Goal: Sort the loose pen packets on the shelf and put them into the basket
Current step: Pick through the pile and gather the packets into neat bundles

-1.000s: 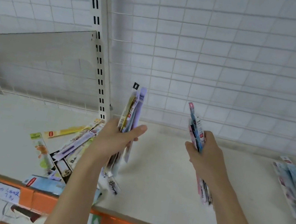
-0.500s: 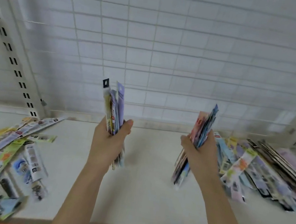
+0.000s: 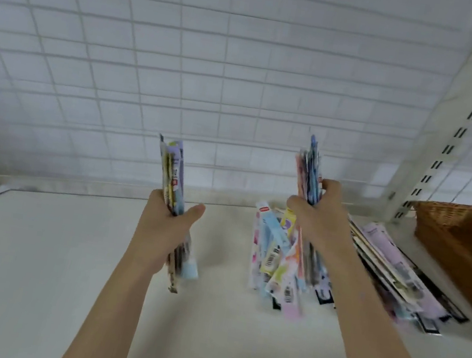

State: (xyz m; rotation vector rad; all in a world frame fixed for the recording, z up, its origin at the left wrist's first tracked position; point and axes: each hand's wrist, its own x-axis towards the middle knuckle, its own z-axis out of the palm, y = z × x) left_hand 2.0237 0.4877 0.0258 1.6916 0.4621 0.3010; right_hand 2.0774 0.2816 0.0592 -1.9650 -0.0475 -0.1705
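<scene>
Swinging rightward, both arms are carrying sorted bundles: the left hand [image 3: 163, 229] is clenching one upright pen-packet stack [image 3: 174, 175], the right hand [image 3: 319, 223] another [image 3: 308, 171], above the loose pile [image 3: 275, 256] on the shelf [image 3: 61, 259]; farther right, the wicker basket [image 3: 465, 243] is now coming into view, suggesting drop-off next.

Upright packet bundles [image 3: 174, 175] in both fists; basket [image 3: 466, 240] far right
</scene>
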